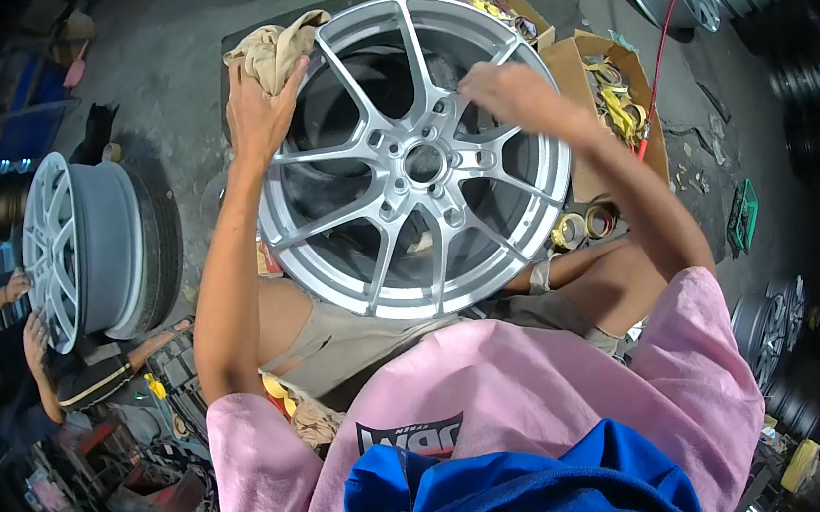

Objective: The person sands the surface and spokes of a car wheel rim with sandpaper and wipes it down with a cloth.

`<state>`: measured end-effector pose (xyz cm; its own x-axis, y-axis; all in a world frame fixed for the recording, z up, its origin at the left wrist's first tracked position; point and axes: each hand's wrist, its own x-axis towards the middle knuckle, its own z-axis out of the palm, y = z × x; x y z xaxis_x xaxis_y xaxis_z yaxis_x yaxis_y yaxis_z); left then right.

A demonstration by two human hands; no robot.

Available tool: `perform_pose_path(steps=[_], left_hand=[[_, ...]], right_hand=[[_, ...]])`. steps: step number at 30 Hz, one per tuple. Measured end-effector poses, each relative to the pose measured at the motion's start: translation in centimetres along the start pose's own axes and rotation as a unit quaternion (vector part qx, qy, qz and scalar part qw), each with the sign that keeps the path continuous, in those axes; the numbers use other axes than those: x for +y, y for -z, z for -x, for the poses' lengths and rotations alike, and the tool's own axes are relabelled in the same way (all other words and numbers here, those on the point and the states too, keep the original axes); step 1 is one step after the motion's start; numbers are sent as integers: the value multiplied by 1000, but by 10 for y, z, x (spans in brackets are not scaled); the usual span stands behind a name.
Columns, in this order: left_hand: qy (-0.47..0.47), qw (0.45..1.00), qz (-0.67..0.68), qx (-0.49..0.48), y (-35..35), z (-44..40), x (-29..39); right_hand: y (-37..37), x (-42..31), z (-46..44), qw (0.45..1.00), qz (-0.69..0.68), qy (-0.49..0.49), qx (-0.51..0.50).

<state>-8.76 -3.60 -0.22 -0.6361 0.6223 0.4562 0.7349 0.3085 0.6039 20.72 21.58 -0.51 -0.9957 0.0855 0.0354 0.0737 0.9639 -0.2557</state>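
A silver multi-spoke alloy wheel (pixel 389 166) lies face up in front of me, close to my lap. At its upper left rim, my left hand (pixel 258 112) grips a crumpled beige cloth (pixel 277 52), with the fingers partly hidden by the fabric. My right hand (pixel 511 95) is over the upper right spokes and smeared by motion. I cannot make out its fingertips or whether anything is in them. The wheel's centre bore and lug holes are uncovered.
Cardboard boxes (pixel 566 75) with tape and scraps stand at the wheel's right, near tape rolls (pixel 570 230). A red hose (pixel 670 24) crosses the upper right. On the left, a co-worker's hands (pixel 36 335) touch another wheel (pixel 109 248). A green tray (pixel 743 216) lies right.
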Motion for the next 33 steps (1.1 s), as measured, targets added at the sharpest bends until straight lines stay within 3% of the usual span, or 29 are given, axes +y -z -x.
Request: perform_pose_path(steps=[4,6,8,10,12,13,18,20,22,24,25,27,28,30,32,33], left_hand=[[-12,1000,12,5,-2,0,-3],[-27,999,19,19,-1,0,-3],[-26,999,17,29,0,0,2],[-42,998,9,41,0,0,7],[-59,997,1,45,-2,8,18],[-107,994,-17,26,-3,14,30],[-274,952,-69,-116,-67,49,82],[-319,908,-112,-248,-95,60,104],[-314,903,-120,-266,-122,65,124],[-224,949,-59,-214,-159,57,133],[-223,949,-55,-216,-172,48,142],[-126,952,46,-274,-188,22,153],[-125,953,47,-271,-195,18,152],[-152,959,67,-231,-202,13,153],[-139,955,83,-248,-194,14,142],[-154,941,49,-298,-176,12,140]], right_hand=[[26,32,2,991,99,-94,15],[33,4,-5,956,220,-171,-86],[-16,3,6,988,114,37,102],[-11,-33,8,991,63,-17,118],[2,-9,12,991,46,-12,129],[4,1,13,985,100,-84,114],[5,-21,38,982,50,-123,136],[5,-33,54,983,35,-144,106],[-4,3,83,981,36,-128,140],[-3,18,107,975,44,-207,62],[-14,20,110,973,35,-199,111],[-30,-3,98,977,27,-194,80],[-37,-21,92,979,18,-196,53],[-54,-54,81,980,-91,-131,116],[-49,-37,86,988,-51,-133,52],[-34,-25,89,988,-31,-132,80]])
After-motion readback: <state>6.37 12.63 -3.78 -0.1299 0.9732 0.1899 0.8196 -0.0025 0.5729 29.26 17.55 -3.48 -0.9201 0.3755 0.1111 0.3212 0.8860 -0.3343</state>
